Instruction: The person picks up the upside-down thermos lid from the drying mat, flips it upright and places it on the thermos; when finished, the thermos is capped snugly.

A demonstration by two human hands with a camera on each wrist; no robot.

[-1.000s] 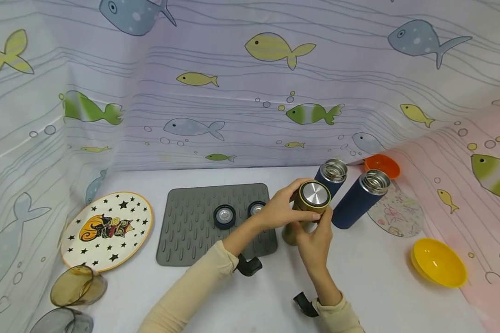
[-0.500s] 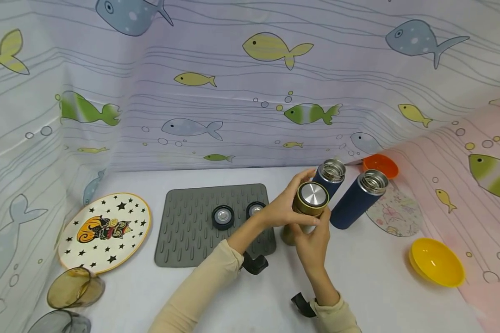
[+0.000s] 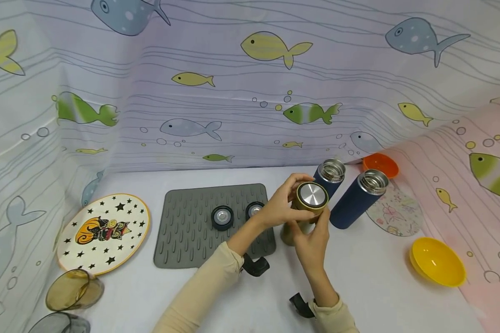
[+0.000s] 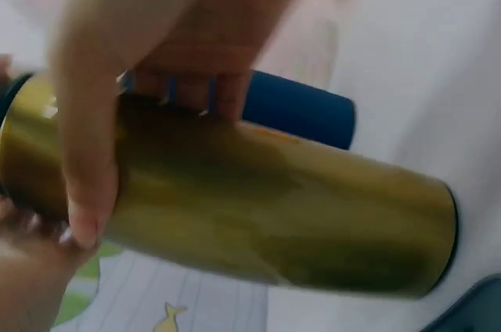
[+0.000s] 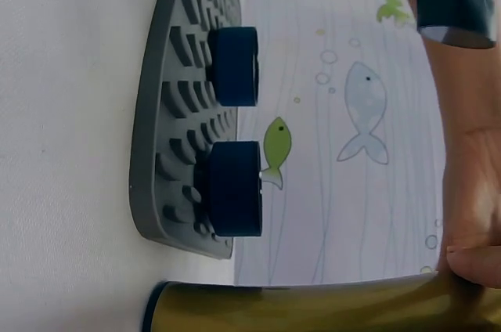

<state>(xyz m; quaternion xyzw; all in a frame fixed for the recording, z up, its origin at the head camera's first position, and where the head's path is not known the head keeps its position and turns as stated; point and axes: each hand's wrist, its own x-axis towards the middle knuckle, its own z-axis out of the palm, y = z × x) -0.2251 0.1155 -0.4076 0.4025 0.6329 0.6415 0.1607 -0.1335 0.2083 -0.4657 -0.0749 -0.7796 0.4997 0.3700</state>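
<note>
A gold thermos [image 3: 289, 235] with a steel-topped cap [image 3: 312, 194] leans slightly as both hands hold it. My left hand [image 3: 279, 208] grips round the cap end, thumb across the front. Below it, my right hand [image 3: 312, 243] grips the body from the near side; the left wrist view shows its thumb and fingers round the gold body [image 4: 313, 207]. Just right of the thermos stand two dark blue thermoses, a rear one [image 3: 331, 173] and a nearer one [image 3: 356, 203], both without caps. Two dark round caps, one [image 3: 222, 217] and another [image 3: 253, 210], lie on the grey mat [image 3: 183, 231].
An orange bowl [image 3: 381, 164] and a floral disc [image 3: 396, 212] lie behind the blue thermoses. A yellow bowl [image 3: 437, 261] is at the right. On the left are a star-patterned plate [image 3: 129, 240], an amber glass [image 3: 72, 291] and a grey glass [image 3: 62, 323]. A fish-print curtain [image 3: 233, 101] hangs behind.
The left hand's fingers extend half a second ago and are now curled back round the cap end. The right hand keeps its hold on the body. The thermos stays in place.
</note>
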